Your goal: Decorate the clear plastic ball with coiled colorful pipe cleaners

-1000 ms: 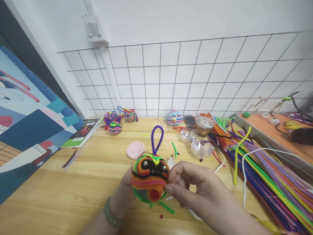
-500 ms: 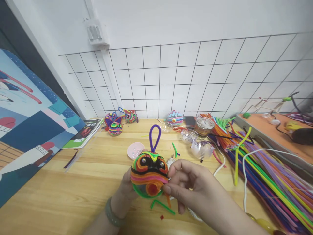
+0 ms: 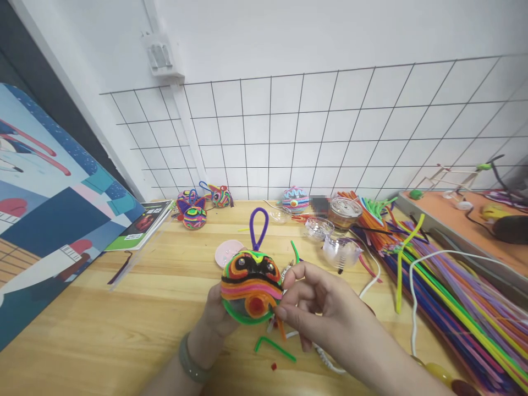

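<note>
My left hand (image 3: 214,314) grips a ball ornament (image 3: 252,290) from its left side and from behind. Bands of coloured pipe cleaner cover the ball, with two shiny eyes, a round orange-and-red disc low on the front and a purple loop (image 3: 259,230) on top. Its lower part shows clear plastic edged in green. At the ball's right side, my right hand (image 3: 324,308) pinches an orange pipe cleaner (image 3: 281,329) that runs from near the disc, its loose end hanging below. A bent green pipe cleaner piece (image 3: 277,350) and a small red bit (image 3: 274,366) lie beneath.
A pink dish (image 3: 225,252) stands behind the ball. Finished ornaments (image 3: 193,215) sit at the back left. Clear plastic half-shells (image 3: 341,252) and a round container (image 3: 345,212) are behind my right hand. Bundled pipe cleaners (image 3: 449,297) and a white cord (image 3: 412,308) fill the right side.
The ball has risen slightly and tilted a little, its top leaning back. My right hand's fingers have shifted slightly and still pinch the orange pipe cleaner.
</note>
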`<state>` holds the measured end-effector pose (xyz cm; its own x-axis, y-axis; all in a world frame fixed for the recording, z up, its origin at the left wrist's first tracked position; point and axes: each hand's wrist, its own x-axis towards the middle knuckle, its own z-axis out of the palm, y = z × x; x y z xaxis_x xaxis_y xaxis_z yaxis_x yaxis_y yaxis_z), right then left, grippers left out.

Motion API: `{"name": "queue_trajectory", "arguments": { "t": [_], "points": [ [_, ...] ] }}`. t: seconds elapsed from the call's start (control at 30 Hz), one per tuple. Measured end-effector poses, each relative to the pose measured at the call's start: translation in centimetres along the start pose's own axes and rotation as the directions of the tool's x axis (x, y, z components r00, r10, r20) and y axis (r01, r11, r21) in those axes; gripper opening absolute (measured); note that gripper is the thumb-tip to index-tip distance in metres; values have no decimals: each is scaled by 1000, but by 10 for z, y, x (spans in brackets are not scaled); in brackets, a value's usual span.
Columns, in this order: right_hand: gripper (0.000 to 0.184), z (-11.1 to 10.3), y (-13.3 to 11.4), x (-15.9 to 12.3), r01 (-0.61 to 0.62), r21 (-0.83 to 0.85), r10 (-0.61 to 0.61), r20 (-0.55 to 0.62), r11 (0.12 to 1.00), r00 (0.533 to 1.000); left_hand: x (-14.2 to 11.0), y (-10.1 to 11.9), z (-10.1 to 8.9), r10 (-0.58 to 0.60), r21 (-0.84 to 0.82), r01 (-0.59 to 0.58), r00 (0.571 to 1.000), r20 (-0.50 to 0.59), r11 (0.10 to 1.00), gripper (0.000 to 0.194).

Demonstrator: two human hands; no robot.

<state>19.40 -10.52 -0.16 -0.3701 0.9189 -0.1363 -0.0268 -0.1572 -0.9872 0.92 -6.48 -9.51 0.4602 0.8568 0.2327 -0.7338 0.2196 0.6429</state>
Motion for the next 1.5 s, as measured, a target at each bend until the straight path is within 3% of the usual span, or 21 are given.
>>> {"name": "queue_trajectory", "arguments": {
  "t": [0.47, 1.03, 1.2, 1.5],
  "points": [
    [27, -7, -2, 5, 19, -66, -19, -3, 998, 1000, 4, -2, 9, 7, -108, 6, 993, 121, 994, 37],
    [40, -13, -2, 11, 8, 39, -10, 53, 999, 999, 4, -4, 9, -30, -85, 37, 996, 80, 996, 43],
    [39, -16, -2, 9, 4, 25, -6, 72, 1000, 997, 4, -4, 12, -65, -75, 75, 989, 131, 994, 46],
    [39, -15, -8, 6, -1, 19, 0, 54, 1000, 999, -1, -14, -2, -51, -104, 48, 998, -27, 993, 30]
  ]
}}
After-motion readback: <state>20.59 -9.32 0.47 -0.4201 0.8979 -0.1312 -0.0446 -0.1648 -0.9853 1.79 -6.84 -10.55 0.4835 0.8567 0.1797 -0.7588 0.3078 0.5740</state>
